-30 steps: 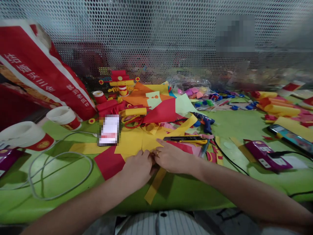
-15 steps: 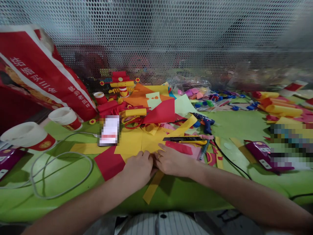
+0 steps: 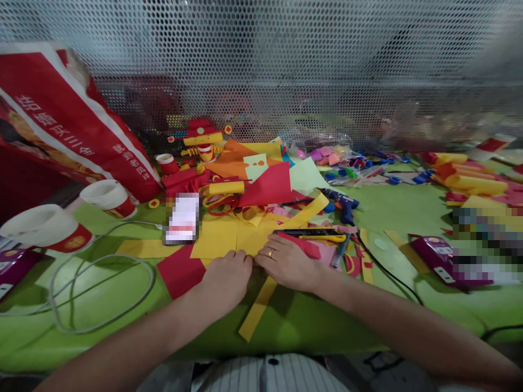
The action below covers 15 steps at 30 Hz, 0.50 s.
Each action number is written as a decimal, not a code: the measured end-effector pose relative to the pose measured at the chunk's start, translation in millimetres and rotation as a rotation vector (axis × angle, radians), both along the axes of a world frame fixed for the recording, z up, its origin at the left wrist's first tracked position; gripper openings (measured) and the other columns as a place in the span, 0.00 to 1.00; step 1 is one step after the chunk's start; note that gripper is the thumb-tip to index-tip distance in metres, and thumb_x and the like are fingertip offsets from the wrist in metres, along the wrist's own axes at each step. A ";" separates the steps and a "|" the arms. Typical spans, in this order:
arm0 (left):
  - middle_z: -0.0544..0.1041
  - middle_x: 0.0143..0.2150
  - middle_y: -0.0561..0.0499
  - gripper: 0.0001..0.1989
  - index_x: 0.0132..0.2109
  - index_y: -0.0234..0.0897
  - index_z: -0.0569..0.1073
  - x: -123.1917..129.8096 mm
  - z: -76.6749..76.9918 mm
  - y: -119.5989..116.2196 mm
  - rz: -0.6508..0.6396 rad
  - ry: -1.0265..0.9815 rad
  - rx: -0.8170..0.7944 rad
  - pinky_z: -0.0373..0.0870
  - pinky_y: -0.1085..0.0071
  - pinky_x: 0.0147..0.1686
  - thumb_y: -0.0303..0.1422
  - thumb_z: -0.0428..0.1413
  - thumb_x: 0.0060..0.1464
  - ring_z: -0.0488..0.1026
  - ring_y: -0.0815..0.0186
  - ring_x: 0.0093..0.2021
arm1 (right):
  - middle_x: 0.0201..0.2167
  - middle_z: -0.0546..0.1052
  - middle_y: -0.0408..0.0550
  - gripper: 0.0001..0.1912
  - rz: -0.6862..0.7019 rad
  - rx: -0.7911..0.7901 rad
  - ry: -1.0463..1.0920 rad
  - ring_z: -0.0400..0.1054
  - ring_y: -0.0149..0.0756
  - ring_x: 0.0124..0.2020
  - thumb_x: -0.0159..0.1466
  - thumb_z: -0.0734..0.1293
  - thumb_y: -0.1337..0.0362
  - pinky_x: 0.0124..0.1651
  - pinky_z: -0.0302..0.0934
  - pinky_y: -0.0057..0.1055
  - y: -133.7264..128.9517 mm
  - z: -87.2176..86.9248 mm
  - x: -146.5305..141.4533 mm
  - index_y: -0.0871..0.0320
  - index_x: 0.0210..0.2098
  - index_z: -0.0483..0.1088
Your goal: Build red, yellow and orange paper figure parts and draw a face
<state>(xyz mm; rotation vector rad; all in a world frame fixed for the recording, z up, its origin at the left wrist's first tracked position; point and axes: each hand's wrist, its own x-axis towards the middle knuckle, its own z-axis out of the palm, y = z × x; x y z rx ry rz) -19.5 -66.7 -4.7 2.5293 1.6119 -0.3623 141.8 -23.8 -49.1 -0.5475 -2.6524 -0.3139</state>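
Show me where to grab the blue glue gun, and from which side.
Probably by its handle, coming from the right: that part juts nearward beside bare green tabletop, while the nozzle points left, close to a yellow strip.

The white cable (image 3: 151, 272) loops across open green tabletop (image 3: 110, 296) at left.

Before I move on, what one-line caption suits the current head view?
Two bare hands meet above a yellow paper strip, near a craft knife.

Paper strip (image 3: 258, 311) before utility knife (image 3: 314, 234)
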 end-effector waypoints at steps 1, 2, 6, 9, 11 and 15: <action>0.75 0.38 0.41 0.16 0.43 0.31 0.71 -1.0 1.5 0.8 -0.001 0.014 -0.019 0.71 0.63 0.34 0.21 0.41 0.55 0.73 0.56 0.41 | 0.26 0.75 0.46 0.09 -0.005 -0.017 0.027 0.67 0.35 0.30 0.61 0.58 0.72 0.46 0.58 0.36 0.2 0.5 -0.3 0.60 0.33 0.69; 0.75 0.38 0.41 0.16 0.42 0.31 0.72 -1.9 3.5 1.4 0.002 0.026 -0.035 0.71 0.63 0.34 0.19 0.41 0.53 0.74 0.56 0.40 | 0.27 0.75 0.47 0.09 -0.012 -0.033 0.047 0.67 0.35 0.30 0.61 0.58 0.72 0.45 0.58 0.35 0.2 1.2 -0.3 0.60 0.34 0.69; 0.76 0.36 0.42 0.15 0.40 0.32 0.72 -4.4 16.5 2.3 0.021 0.043 -0.039 0.70 0.62 0.34 0.19 0.43 0.52 0.75 0.55 0.38 | 0.28 0.76 0.47 0.09 -0.049 -0.084 0.080 0.67 0.36 0.31 0.60 0.58 0.72 0.46 0.57 0.36 0.6 3.6 2.3 0.59 0.33 0.69; 0.77 0.35 0.43 0.15 0.40 0.33 0.72 -9.3 27.0 3.2 0.006 0.039 -0.009 0.70 0.62 0.34 0.18 0.43 0.51 0.75 0.55 0.38 | 0.28 0.76 0.47 0.09 -0.089 -0.147 0.087 0.67 0.35 0.32 0.60 0.58 0.72 0.47 0.56 0.37 2.5 5.0 6.5 0.59 0.31 0.70; 0.77 0.36 0.44 0.16 0.41 0.34 0.72 -15.2 31.5 4.7 -0.005 0.036 0.021 0.70 0.63 0.33 0.19 0.43 0.51 0.75 0.55 0.37 | 0.28 0.75 0.48 0.09 -0.126 -0.190 0.101 0.67 0.35 0.32 0.61 0.58 0.71 0.46 0.57 0.37 3.9 5.8 9.2 0.59 0.30 0.69; 0.78 0.35 0.46 0.15 0.41 0.37 0.72 -29.2 33.8 7.7 0.026 -0.010 0.085 0.70 0.66 0.35 0.23 0.42 0.55 0.75 0.59 0.37 | 0.27 0.75 0.49 0.09 -0.152 -0.204 0.203 0.67 0.36 0.32 0.59 0.58 0.72 0.45 0.59 0.37 6.8 4.9 12.4 0.59 0.32 0.70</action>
